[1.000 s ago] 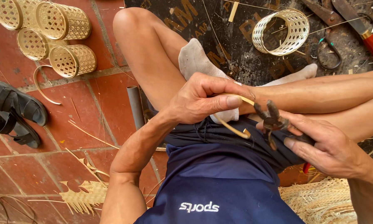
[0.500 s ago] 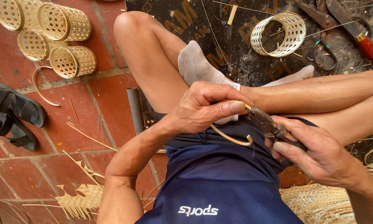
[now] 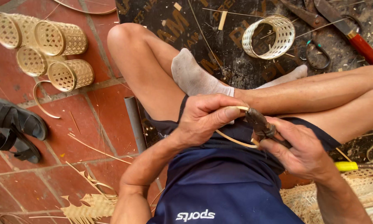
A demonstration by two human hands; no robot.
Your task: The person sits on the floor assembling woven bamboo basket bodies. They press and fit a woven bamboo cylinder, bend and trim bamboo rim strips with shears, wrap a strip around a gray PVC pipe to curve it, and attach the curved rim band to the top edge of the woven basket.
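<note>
A: Presently, step in hand looks like trimming. My left hand [image 3: 205, 120] pinches one end of a thin pale curved bamboo strip [image 3: 232, 140], looped over the lap.

B: And the right?

A: My right hand [image 3: 296, 147] is clenched round dark rusty metal pliers [image 3: 259, 123], nose meeting the strip. I judge the next move needs a steady squeeze, strip held taut.

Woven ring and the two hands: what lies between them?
In the head view, a socked foot and a bare shin lie between the woven ring and both hands.
</note>
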